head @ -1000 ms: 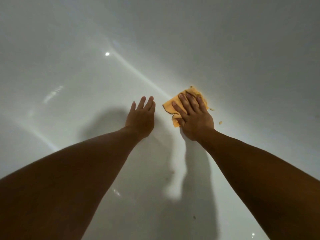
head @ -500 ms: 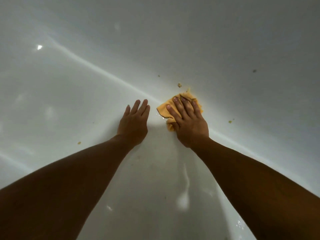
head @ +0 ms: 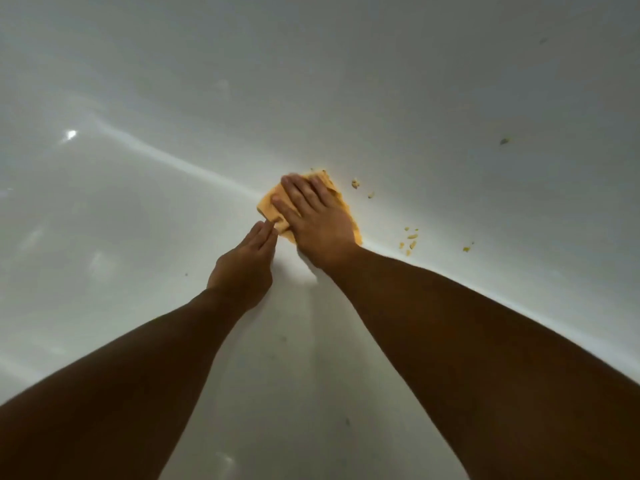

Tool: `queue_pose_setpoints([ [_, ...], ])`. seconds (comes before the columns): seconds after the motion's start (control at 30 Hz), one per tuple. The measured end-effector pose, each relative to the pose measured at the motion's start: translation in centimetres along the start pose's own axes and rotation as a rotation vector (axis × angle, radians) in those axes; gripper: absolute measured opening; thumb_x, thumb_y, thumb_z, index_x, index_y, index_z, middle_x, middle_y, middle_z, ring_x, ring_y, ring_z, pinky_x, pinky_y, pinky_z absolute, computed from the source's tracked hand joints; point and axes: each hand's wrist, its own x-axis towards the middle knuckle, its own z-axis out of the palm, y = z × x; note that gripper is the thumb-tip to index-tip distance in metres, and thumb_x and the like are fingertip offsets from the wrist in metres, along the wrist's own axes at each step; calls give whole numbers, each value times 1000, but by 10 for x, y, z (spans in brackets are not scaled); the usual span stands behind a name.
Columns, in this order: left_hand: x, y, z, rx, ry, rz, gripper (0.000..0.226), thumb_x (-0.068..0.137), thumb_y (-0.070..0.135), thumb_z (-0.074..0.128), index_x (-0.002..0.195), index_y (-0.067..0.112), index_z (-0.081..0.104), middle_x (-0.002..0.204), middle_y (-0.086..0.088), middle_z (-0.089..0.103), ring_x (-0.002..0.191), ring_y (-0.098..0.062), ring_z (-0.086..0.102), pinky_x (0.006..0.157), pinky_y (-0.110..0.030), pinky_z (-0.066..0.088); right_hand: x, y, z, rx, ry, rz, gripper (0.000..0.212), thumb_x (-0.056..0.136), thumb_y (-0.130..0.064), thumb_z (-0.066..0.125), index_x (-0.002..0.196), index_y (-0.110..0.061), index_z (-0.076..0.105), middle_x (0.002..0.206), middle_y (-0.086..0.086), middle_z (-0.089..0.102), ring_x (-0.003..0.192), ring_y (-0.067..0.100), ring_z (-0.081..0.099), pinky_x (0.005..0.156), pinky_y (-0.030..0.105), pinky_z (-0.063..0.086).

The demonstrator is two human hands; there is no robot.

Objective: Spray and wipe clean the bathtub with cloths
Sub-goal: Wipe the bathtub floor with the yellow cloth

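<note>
The right hand (head: pixel 317 220) lies palm-down on the yellow cloth (head: pixel 266 208), fingers straight and close together, and presses the cloth flat against the white bathtub (head: pixel 138 244). The cloth sits on the curved bend where the tub floor meets the tub wall; its edges show past the hand on the left, at the top and along the right side. The left hand (head: pixel 246 268) rests flat on the tub floor just below and left of the cloth, unclenched and holding nothing, fingers extended. Its fingertips (head: pixel 265 230) reach the lower left edge of the cloth; contact cannot be confirmed. Both forearms are bare. Small yellow crumbs (head: pixel 410 237) lie scattered on the tub surface to the right of the cloth, some near it and some well apart. A dark speck (head: pixel 505 141) sits higher on the wall. A bright light reflection (head: pixel 71 134) shows at the left.
</note>
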Motion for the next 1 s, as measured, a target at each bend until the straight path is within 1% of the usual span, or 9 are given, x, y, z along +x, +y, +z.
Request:
queue_pose_setpoints([
  [0.17,0,-2,2,20,-5,14,63,74,-19,61,135,-9,57,148,-24,50,134,-40,52,83,-52,58,13,16,2,-180,86,48,66,108,-35,18,161,-10,-12,169,9,-15,156,26,-15,126,45,-13],
  [0.33,1,-3,2,70,-31,9,59,71,-20,66,130,-13,59,142,-28,54,128,-42,57,73,-51,60,-18,54,9,-295,163,36,66,106,-34,25,163,-11,-1,171,4,-5,158,21,-4,126,42,-12],
  [0.4,3,4,-3,45,-74,-41,60,85,-15,53,144,-10,45,158,-23,36,144,-36,41,92,-51,55,-41,71,14,-325,158,22,64,105,-29,25,163,-12,6,171,3,2,158,21,3,125,42,-14],
  [0.47,7,10,-9,125,-185,-112,61,99,-2,35,158,0,21,169,-12,7,156,-23,12,113,-42,37,-71,88,19,-380,126,-22,63,103,-25,20,163,-12,6,171,3,4,158,21,6,123,42,-16],
  [0.53,15,20,-17,187,-293,-182,61,103,6,28,160,3,9,170,-6,-4,157,-18,1,118,-37,30,-97,108,20,-422,84,-55,62,102,-22,11,163,-13,8,171,2,5,157,20,9,122,42,-18],
  [0.6,22,34,-26,248,-336,-204,60,103,10,29,159,-1,10,170,-10,-1,156,-21,4,116,-38,33,-116,129,17,-445,100,-89,62,101,-16,13,163,-13,14,170,2,10,157,20,14,122,41,-17],
  [0.7,28,49,-29,321,-379,-214,58,103,12,32,156,-5,15,167,-17,4,154,-27,10,113,-40,37,-137,153,5,-420,185,-92,61,101,-12,30,161,-7,20,168,8,18,155,25,20,126,41,-8],
  [0.83,30,59,-35,362,-444,-181,56,104,11,31,156,-5,16,167,-18,2,154,-29,11,115,-42,35,-163,186,-28,-346,349,-18,55,104,0,21,159,4,17,167,20,16,156,34,15,128,48,10],
  [1.0,34,60,-38,351,-448,-177,55,103,12,32,154,-5,23,165,-17,10,150,-28,20,110,-46,40,-181,221,-70,-334,510,58,56,106,0,38,159,4,19,167,21,18,156,35,14,125,51,19],
])
